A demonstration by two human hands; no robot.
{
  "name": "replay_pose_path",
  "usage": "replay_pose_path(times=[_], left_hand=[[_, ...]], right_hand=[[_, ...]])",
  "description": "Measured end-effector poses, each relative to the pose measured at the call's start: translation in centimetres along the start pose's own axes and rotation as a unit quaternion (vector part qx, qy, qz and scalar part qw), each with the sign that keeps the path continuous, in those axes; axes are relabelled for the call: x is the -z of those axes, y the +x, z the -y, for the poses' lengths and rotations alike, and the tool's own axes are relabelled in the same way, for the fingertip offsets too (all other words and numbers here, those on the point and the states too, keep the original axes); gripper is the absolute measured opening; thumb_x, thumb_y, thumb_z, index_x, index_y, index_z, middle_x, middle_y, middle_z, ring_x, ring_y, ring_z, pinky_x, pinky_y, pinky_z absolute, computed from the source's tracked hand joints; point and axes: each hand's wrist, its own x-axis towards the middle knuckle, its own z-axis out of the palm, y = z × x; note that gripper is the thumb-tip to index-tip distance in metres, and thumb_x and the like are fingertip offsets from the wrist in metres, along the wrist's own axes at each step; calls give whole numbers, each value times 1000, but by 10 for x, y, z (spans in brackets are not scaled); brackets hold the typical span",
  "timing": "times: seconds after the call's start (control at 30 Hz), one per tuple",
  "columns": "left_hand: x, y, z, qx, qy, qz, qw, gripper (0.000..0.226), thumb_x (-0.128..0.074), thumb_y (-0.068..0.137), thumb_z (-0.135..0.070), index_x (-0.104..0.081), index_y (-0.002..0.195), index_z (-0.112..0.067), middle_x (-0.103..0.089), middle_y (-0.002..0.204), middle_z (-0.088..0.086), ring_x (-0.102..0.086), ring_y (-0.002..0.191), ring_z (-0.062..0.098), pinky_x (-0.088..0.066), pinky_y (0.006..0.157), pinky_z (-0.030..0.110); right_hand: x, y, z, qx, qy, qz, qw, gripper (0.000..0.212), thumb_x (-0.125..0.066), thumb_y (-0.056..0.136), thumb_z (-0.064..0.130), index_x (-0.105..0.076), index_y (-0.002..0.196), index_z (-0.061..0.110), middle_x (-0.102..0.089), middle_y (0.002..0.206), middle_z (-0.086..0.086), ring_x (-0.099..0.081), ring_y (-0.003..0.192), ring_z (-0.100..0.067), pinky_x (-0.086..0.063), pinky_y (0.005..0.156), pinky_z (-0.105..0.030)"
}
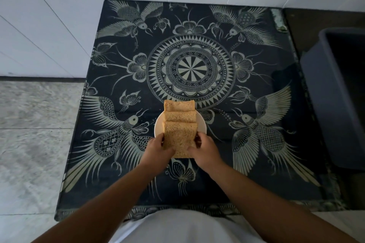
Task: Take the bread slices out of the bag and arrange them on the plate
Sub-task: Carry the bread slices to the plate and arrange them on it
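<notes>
A small white plate [159,127] sits on the near middle of a dark patterned table. Three brown bread slices overlap in a row on it. The far slice [178,105] overhangs the plate's far rim, the middle slice [180,116] rests on it, and the near slice [180,139] lies on top, overhanging the near rim. My left hand [158,149] grips the near slice's left edge. Its right edge is held by my right hand [205,150]. No bag is in view.
The table [256,144] carries a bird and mandala print. A dark grey plastic bin [333,104] stands at its right side. White tiled wall lies behind and to the left, with grey stone floor on the left.
</notes>
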Motion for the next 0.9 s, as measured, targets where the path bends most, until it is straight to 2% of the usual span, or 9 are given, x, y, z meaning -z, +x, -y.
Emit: replay_pose_path(times=[0.07, 0.17, 0.3, 0.43, 0.6, 0.77, 0.83, 0.9], left_hand=[[0, -3, 0, 0, -12, 9, 1000, 57, -64, 79, -29, -50, 133, -15, -60, 120, 8, -63, 99, 19, -59, 81, 40], [1, -7, -1, -2, -20, 7, 1000, 64, -62, 73, -36, -50, 133, -16, -59, 121, 9, -61, 104, 22, -56, 88, 46], [-1, -9, -1, 0, -28, 0, 1000, 65, -65, 78, -28, -45, 138, -14, -53, 127, 12, -61, 104, 25, -57, 86, 47], [-5, -11, 3, -1, -15, -10, 1000, 61, -66, 84, -20, -44, 140, -13, -48, 126, 10, -58, 106, 26, -56, 87, 42], [-6, -14, 6, 9, 1, -16, 1000, 63, -66, 83, -23, -42, 141, -15, -46, 123, 11, -57, 105, 27, -55, 89, 45], [-4, -11, 9, 2, -14, -3, 1000, 62, -64, 83, -22, -43, 140, -15, -48, 124, 12, -60, 102, 28, -58, 83, 45], [-2, -9, 10, 0, -23, -2, 1000, 59, -64, 82, -22, -46, 138, -16, -49, 121, 11, -62, 97, 28, -59, 74, 38], [-1, -7, 12, -10, -25, -2, 1000, 54, -64, 83, -20, -50, 135, -14, -55, 118, 8, -64, 91, 19, -56, 66, 27]], right_hand=[[-1, -1, -3, -9, 1, 0, 1000, 36, -72, 79, 28, -62, 113, 22, -55, 98, 13, -59, 88, -8, -50, 70, -27], [0, -3, -5, -11, -14, 2, 1000, 43, -72, 81, 31, -61, 120, 17, -55, 110, -1, -59, 97, -17, -52, 80, -34], [-2, -7, -6, 1, -16, -7, 1000, 46, -70, 81, 29, -58, 124, 19, -46, 110, 2, -55, 95, -10, -47, 75, -25], [-3, -10, -8, -9, -32, -5, 999, 52, -70, 81, 29, -54, 129, 20, -41, 114, 0, -53, 103, -19, -45, 83, -31], [-6, -13, -11, -6, -51, 4, 999, 55, -70, 83, 28, -51, 133, 16, -37, 114, 0, -47, 98, -12, -39, 81, -27], [-4, -11, -12, -12, -64, 6, 998, 56, -70, 83, 29, -49, 134, 16, -35, 116, -1, -45, 98, -12, -38, 81, -26], [-3, -10, -12, -13, -64, 10, 998, 55, -70, 83, 30, -50, 132, 17, -36, 115, -1, -47, 100, -15, -39, 82, -27], [-1, -7, -13, -17, -61, 17, 998, 50, -70, 83, 33, -54, 128, 19, -37, 114, -1, -49, 97, -12, -40, 81, -26]])
